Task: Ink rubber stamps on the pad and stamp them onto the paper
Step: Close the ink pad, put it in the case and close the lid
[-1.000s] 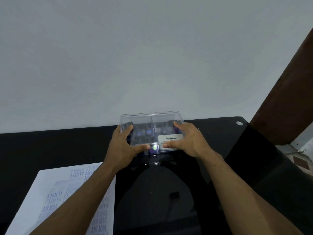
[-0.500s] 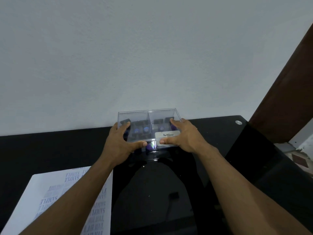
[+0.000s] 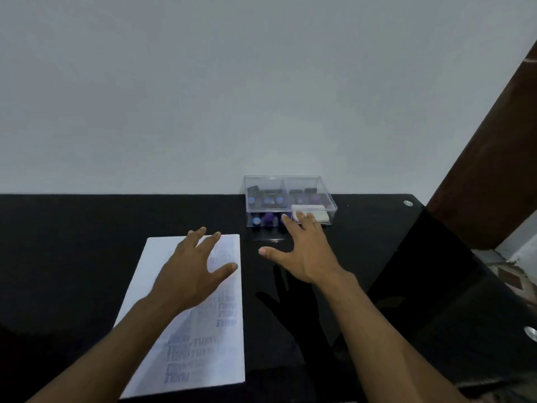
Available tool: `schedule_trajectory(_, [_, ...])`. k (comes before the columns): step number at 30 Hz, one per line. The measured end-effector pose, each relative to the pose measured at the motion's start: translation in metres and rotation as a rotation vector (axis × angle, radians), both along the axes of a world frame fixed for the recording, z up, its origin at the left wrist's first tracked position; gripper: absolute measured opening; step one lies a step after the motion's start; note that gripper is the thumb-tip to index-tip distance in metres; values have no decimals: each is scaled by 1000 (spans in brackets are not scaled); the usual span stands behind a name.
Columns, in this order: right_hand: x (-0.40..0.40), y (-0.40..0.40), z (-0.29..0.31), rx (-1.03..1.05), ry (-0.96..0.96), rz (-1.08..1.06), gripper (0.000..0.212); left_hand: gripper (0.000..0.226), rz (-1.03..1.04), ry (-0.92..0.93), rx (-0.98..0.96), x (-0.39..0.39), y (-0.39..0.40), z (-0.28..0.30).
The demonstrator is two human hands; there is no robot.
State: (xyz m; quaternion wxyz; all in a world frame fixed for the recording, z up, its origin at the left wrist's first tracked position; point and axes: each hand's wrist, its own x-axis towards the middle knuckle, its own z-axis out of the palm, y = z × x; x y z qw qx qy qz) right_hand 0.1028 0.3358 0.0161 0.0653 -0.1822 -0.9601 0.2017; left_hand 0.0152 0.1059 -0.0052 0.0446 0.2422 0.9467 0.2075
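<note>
Blurred blue stamped words, unreadable, cover the paper (image 3: 186,338) on the black glass table (image 3: 72,242). The left hand (image 3: 193,274) hovers spread above it. The right hand (image 3: 302,254), fingers splayed, holds nothing near the clear stamp box (image 3: 287,196); its white label is illegible.

Stamped words on the paper (image 3: 186,330) are too blurred to read.

One view only, worn on the head, looking forward and down across the glossy black tabletop (image 3: 87,228) toward a plain pale grey wall (image 3: 232,82). Close enough that both bare forearms enter from the bottom edge. Wide-angle, taking in the tabletop's far edge and a dark brown wooden panel (image 3: 494,141) at right.
</note>
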Motion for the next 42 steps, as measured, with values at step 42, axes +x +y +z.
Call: schedule_trajectory(42, [82, -195, -41, 108, -115, 84, 67, 62, 519, -302, 261, 50, -113, -7])
